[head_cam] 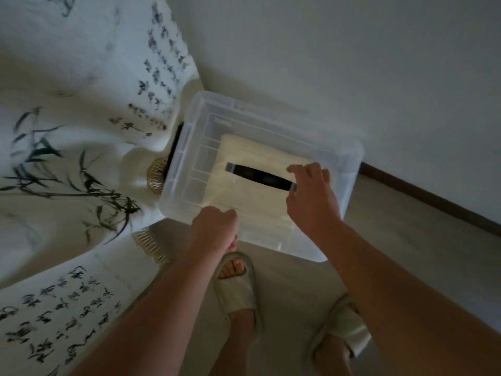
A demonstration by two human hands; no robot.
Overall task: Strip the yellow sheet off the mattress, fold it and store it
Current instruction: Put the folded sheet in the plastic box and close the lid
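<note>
Slippers (235, 289) and two bare forearms reach down to a clear storage box (200, 109) on the floor (406, 240) beside an ink-printed bedcover (67, 131). The folded yellow sheet (252, 150) lies inside, directly below the right grip (309, 191), which pinches one end of the black handle (257, 176). The left grip (214, 226) is curled at the box's near rim, just beside the sheet; whether it clasps anything I cannot tell.

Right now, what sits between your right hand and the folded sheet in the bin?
Head view: the right hand grips a black handle that crosses above the folded sheet, apparently fixed to the bin's clear lid.
</note>
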